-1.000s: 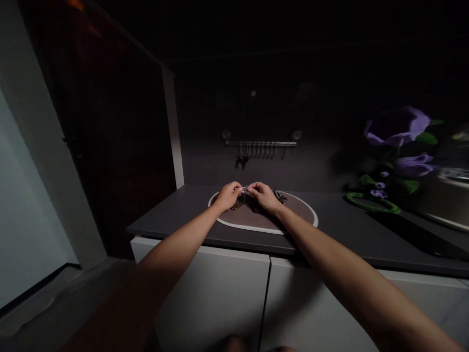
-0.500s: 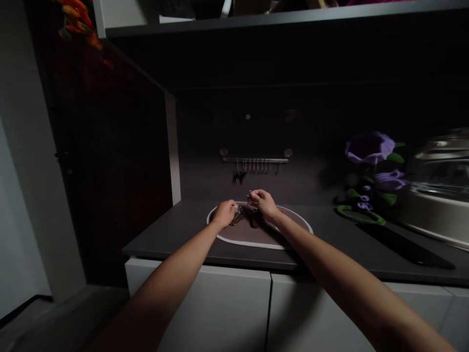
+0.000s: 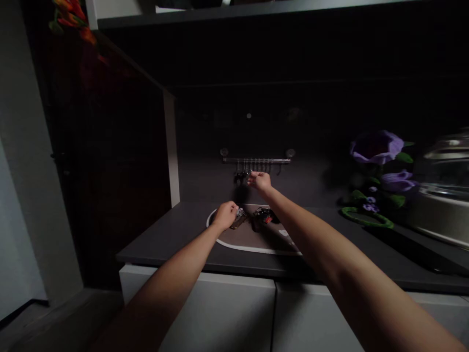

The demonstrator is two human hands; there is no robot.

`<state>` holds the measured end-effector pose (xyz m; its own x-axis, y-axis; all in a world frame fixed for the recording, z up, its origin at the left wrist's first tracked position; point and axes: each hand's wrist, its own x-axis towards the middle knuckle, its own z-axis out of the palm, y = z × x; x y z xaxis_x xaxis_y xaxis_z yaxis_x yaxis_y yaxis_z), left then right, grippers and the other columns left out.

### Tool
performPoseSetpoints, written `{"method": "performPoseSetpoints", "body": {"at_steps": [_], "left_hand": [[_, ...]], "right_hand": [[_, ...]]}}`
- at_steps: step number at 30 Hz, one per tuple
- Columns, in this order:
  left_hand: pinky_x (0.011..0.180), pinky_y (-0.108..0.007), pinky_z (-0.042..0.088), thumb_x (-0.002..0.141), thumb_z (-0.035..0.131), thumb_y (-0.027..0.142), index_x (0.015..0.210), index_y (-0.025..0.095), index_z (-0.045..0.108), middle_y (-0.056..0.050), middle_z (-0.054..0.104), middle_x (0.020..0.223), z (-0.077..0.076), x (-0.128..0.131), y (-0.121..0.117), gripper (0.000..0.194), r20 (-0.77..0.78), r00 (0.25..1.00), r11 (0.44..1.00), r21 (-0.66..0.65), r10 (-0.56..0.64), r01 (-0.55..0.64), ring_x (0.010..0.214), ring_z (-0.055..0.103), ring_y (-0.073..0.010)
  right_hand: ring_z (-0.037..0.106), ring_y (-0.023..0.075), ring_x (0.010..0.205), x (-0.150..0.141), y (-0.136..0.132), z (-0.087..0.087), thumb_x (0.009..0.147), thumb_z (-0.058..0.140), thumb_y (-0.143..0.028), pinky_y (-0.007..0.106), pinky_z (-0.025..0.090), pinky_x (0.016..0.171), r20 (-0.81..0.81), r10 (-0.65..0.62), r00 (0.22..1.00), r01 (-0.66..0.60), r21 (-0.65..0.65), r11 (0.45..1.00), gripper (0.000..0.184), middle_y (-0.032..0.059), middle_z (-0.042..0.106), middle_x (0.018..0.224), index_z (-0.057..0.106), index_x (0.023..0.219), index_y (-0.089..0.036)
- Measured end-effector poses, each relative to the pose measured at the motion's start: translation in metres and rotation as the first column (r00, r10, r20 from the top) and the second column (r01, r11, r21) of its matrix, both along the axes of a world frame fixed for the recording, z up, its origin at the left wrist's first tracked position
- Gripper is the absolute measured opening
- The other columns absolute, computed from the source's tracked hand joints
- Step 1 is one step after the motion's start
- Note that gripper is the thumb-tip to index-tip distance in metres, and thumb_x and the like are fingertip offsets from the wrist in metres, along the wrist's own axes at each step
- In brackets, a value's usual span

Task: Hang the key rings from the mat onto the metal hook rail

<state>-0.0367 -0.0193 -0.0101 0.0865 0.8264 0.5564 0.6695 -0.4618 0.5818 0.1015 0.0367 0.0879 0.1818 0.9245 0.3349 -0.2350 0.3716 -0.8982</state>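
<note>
My right hand (image 3: 260, 181) is raised in front of the hook rail (image 3: 256, 160), its fingers pinched on a small shiny key ring (image 3: 251, 172). Several hooks hang from that rail, and dark keys (image 3: 240, 177) hang at its left part, close to my right fingertips. Lower down, my left hand (image 3: 226, 214) is closed over the left side of the oval mat (image 3: 249, 240). A small shiny metal thing (image 3: 240, 212) shows at its fingertips, too dim to name. Beside it lies a brown piece (image 3: 238, 223). A dark key bunch with a red tag (image 3: 267, 218) lies on the mat.
Purple knitted flowers (image 3: 377, 146) with a green ring base stand right on the dark counter (image 3: 157, 232). Behind them is a pale, glass-topped appliance (image 3: 447, 205). A flat black object (image 3: 414, 249) lies before them. A shelf (image 3: 256, 12) runs overhead; white cabinets (image 3: 205, 303) are below.
My hands were together over the mat and have parted. The right has risen to the hooks with the key ring; the left stays low by the mat. The view has tilted up.
</note>
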Motion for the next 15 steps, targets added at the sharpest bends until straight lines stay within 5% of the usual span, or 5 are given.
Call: {"method": "performPoseSetpoints", "body": {"at_steps": [15], "left_hand": [[0.058,-0.020,0.037,0.078,0.050,0.020,0.072,0.013,0.062,-0.002,0.062,0.065,-0.001,0.000,0.006,0.015,0.083,0.996,1.000,-0.008,-0.027,0.027,0.060,0.053,-0.0095]], "right_hand": [[0.045,0.0046,0.039,-0.019,0.032,0.014,0.076,0.051,-0.009,0.016,0.041,0.041,-0.111,-0.155,0.982,0.147,-0.079,0.986,0.015,-0.0036,0.048,0.045,0.052,0.061,-0.011]]}}
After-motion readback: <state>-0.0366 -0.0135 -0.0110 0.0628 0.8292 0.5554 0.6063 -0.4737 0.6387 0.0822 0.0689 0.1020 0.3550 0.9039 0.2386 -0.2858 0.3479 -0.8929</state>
